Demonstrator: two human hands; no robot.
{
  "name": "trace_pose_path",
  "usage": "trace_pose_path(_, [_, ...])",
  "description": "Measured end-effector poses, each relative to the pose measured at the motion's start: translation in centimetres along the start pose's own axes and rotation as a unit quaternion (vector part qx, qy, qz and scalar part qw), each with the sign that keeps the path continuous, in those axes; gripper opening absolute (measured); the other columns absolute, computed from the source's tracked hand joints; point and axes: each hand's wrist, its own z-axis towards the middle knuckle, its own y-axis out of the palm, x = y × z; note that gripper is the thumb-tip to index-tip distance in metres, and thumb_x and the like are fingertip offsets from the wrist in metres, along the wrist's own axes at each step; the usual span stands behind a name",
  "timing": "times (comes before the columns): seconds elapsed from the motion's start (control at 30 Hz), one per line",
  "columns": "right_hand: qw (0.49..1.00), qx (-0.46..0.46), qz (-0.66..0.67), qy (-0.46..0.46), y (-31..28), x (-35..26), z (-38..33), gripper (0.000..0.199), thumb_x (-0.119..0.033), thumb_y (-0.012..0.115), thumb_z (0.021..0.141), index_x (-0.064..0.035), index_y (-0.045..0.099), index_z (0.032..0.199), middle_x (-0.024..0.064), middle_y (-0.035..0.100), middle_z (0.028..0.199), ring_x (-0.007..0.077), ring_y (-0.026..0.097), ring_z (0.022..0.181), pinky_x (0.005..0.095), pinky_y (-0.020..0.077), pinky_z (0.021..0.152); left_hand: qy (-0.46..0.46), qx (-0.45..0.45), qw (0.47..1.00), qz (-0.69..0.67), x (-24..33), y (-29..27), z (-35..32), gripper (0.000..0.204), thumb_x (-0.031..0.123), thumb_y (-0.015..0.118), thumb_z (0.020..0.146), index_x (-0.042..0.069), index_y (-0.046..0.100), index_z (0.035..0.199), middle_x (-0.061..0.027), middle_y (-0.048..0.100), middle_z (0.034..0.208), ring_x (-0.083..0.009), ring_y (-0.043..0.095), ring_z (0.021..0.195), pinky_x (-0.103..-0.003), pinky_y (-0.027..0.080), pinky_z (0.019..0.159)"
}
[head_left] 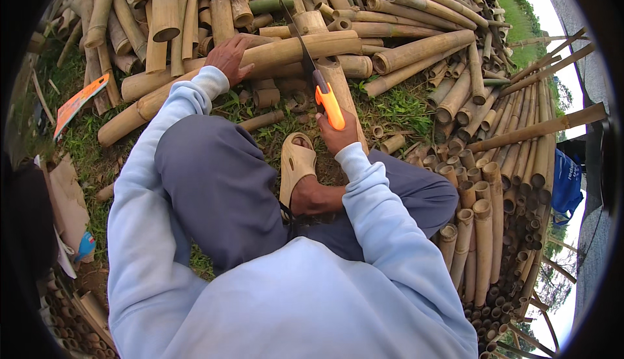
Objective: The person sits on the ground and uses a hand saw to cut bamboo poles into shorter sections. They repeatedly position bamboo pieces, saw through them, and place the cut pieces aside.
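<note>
A long tan bamboo pole [335, 43] lies slantwise in front of me, from the lower left up to the right. My left hand [224, 58] is on top of it, fingers curled over the pole and thumb apart. In my right hand [339, 134] is a hand saw [331, 104] with an orange and dark handle, gripped firmly. Its dark blade points away from me and crosses the pole to the right of my left hand. Whether the teeth are in a cut is too small to tell. Beneath the pole, a thick bamboo piece [338, 86] slopes toward me.
Piled bamboo [422, 1] fills the far side. Stacked short bamboo tubes [482, 229] stand at the right, near a blue bag [567, 183]. An orange-edged saw sleeve [81, 102] is at the left, above torn cardboard [68, 196]. My sandalled foot [299, 164] is close below the saw.
</note>
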Motion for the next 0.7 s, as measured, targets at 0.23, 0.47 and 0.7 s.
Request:
trace_pose_path(0.23, [1.000, 0.000, -0.013, -0.014, 0.5, -2.0, 0.1, 0.023, -0.019, 0.078, 0.089, 0.0006, 0.066, 0.093, 0.0057, 0.058, 0.067, 0.0171, 0.058, 0.065, 0.0352, 0.0500, 0.065, 0.012, -0.022, 1.000, -0.002, 0.7, -0.5, 0.6, 0.060, 0.029, 0.078, 0.086, 0.007, 0.053, 0.136, -0.0159, 0.063, 0.126, -0.0361, 0.060, 0.120, -0.043, 0.048, 0.105])
trace_pose_path(0.47, [0.993, -0.096, 0.036, 0.053, -2.1, -3.9, -0.4, 0.017, -0.007, 0.072, 0.093, 0.0032, 0.065, 0.104, 0.0024, 0.062, 0.069, 0.0110, 0.060, 0.064, 0.0288, 0.0510, 0.061, 0.012, -0.054, 0.998, 0.033, 0.1, 3.8, 0.1, 0.091, 0.041, 0.084, 0.078, 0.006, 0.041, 0.150, -0.0147, 0.052, 0.146, -0.0318, 0.052, 0.133, -0.044, 0.038, 0.115])
trace_pose_path(0.7, [0.996, -0.072, 0.039, 0.038, -1.4, -3.6, -1.5, 0.015, -0.001, 0.074, 0.092, -0.0016, 0.059, 0.088, -0.0006, 0.055, 0.072, 0.0074, 0.051, 0.065, 0.0256, 0.0445, 0.060, -0.010, 0.002, 0.998, 0.059, 2.6, 5.6, 0.3, 0.104, 0.044, 0.087, 0.071, 0.004, 0.036, 0.152, -0.0146, 0.049, 0.149, -0.0313, 0.050, 0.135, -0.044, 0.037, 0.115])
